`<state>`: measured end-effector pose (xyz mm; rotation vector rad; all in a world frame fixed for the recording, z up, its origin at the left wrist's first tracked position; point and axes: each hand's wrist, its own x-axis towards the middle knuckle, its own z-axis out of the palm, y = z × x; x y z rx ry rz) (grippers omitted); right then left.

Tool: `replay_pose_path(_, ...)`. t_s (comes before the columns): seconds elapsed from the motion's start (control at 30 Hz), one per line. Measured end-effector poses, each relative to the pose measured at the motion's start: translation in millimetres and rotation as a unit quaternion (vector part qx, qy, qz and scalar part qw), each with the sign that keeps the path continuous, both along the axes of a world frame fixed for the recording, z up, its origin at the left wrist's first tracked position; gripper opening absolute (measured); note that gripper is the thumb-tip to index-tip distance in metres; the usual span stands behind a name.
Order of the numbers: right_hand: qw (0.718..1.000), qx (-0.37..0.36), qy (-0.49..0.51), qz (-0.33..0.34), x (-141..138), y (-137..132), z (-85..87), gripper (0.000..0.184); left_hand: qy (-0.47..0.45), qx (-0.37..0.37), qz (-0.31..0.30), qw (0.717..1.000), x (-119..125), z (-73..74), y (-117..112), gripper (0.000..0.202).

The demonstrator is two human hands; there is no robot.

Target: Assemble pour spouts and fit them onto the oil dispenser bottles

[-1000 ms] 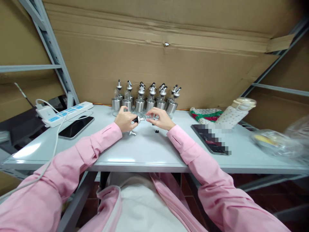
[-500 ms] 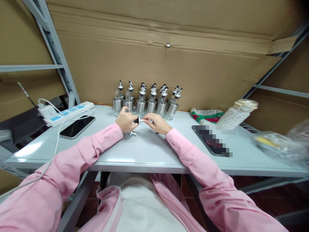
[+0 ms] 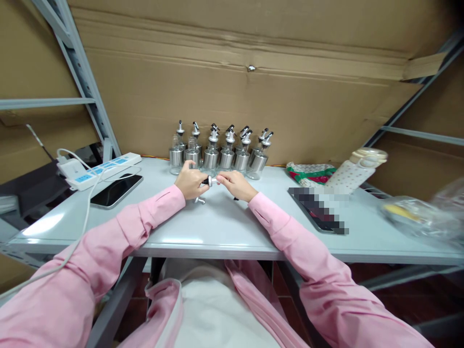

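My left hand (image 3: 190,183) is closed around the black stopper end of a bottle pour spout (image 3: 210,181), which lies sideways with its silver tip pointing right. At that tip, the closed fingers of my right hand (image 3: 236,186) pinch the spout's end; what else they hold is hidden. Another silver spout (image 3: 200,200) lies on the table just below my left hand. A small black piece (image 3: 236,198) shows partly under my right hand. Behind both hands stand several glass-and-steel oil bottles (image 3: 210,158), most topped with spouts. Two front-left bottles (image 3: 192,157) have bare necks.
On the left are a black phone (image 3: 116,191), a power strip (image 3: 105,170) and a white cable. To the right sit another phone (image 3: 319,212), a patterned cloth (image 3: 311,174), a dotted tumbler (image 3: 353,171) and a plastic-wrapped item (image 3: 409,215). Cardboard (image 3: 253,101) backs the table.
My right hand's fingers have curled in tighter at the spout's tip and shifted slightly. My left hand keeps its hold almost unmoved.
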<state>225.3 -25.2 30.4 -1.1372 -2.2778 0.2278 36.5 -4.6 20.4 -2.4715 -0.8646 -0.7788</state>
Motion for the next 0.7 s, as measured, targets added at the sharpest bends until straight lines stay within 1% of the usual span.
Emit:
replay_pose_path(0.07,1.0,-0.015,0.017,-0.019,-0.9,-0.9,0.5,0.036,0.001,0.001,0.002,1.0,0.1,0.4,0.0,0.022)
replay_pose_path(0.13,0.997,-0.05,0.048,-0.039,-2.8,-0.4,-0.7,0.037,0.004,0.001,0.002,1.0,0.3,0.8,-0.1,0.022)
replay_pose_path(0.2,0.987,-0.111,0.103,-0.049,-5.5,1.2,-3.2,0.038,0.006,0.003,0.002,1.0,0.7,1.2,-0.2,0.021)
replay_pose_path(0.23,0.977,-0.152,0.14,-0.047,-7.1,2.0,-4.4,0.038,0.007,0.006,0.001,1.0,1.0,1.4,-0.3,0.021)
replay_pose_path(0.3,0.943,-0.241,0.227,-0.03,-10.2,2.6,-5.6,0.038,0.01,0.016,-0.001,1.0,1.4,1.8,-0.5,0.02)
replay_pose_path(0.4,0.863,-0.375,0.338,-0.001,-13.0,0.0,-2.6,0.03,0.023,0.035,-0.006,0.999,1.9,2.4,-0.7,0.02)
replay_pose_path(0.47,0.808,-0.452,0.378,0.005,-13.4,-2.7,1.1,0.025,0.033,0.047,-0.013,0.998,2.1,3.0,-0.9,0.02)
replay_pose_path(0.5,0.786,-0.482,0.387,0.007,-13.3,-3.9,2.8,0.024,0.038,0.051,-0.017,0.998,2.1,3.4,-0.9,0.021)
replay_pose_path(0.53,0.772,-0.501,0.391,0.01,-13.1,-4.9,3.9,0.025,0.04,0.054,-0.02,0.998,1.9,3.7,-0.9,0.021)
replay_pose_path(0.57,0.769,-0.507,0.389,0.015,-13.0,-5.5,4.2,0.026,0.041,0.056,-0.021,0.997,1.5,4.0,-0.6,0.022)
replay_pose_path(0.6,0.776,-0.501,0.383,0.02,-13.0,-5.9,3.8,0.028,0.039,0.058,-0.021,0.997,0.9,4.2,-0.1,0.022)
replay_pose_path(0.63,0.795,-0.48,0.37,0.028,-13.1,-6.1,2.7,0.029,0.036,0.057,-0.02,0.998,0.0,4.3,0.6,0.022)
replay_pose_path(0.67,0.826,-0.44,0.349,0.038,-13.2,-6.1,1.0,0.031,0.031,0.055,-0.017,0.998,-1.1,4.3,1.4,0.023)
replay_pose_path(0.7,0.866,-0.38,0.321,0.046,-13.1,-6.0,-1.1,0.033,0.023,0.051,-0.013,0.998,-2.3,4.3,2.2,0.023)
